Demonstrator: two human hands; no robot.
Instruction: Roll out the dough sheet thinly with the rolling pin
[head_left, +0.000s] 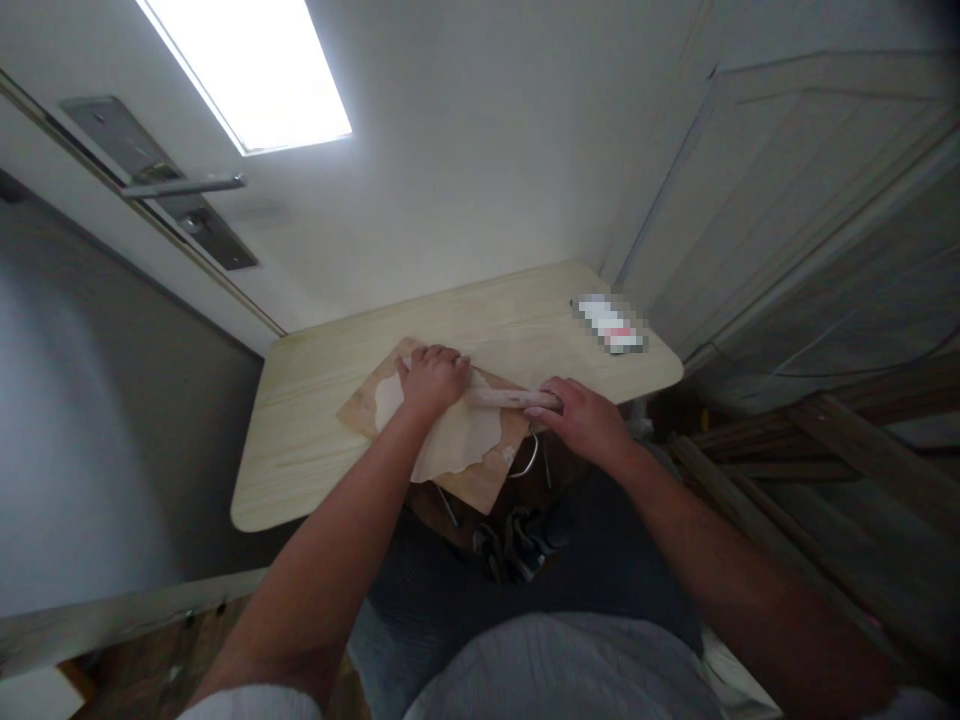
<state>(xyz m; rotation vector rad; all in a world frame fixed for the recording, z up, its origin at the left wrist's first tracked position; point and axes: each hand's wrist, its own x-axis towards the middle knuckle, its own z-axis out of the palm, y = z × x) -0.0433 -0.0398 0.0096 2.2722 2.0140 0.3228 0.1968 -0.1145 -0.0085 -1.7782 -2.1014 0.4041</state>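
A pale wooden rolling pin (511, 398) lies across a thin, uneven-edged sheet of dough (459, 440). My left hand (435, 378) is closed over the pin's left part, which it hides. The pin's right end sits in the closed fingers of my right hand (581, 418). Beneath the dough is a brown square board (484, 485), turned cornerwise, with its near corner jutting past the table's front edge. The dough also hangs close to that edge.
A light wood-grain table (300, 440) stands against a white door with a metal handle (184, 187). A blurred-out phone-like object (609, 322) lies at the table's right end. Wooden slats (750, 500) are at the right.
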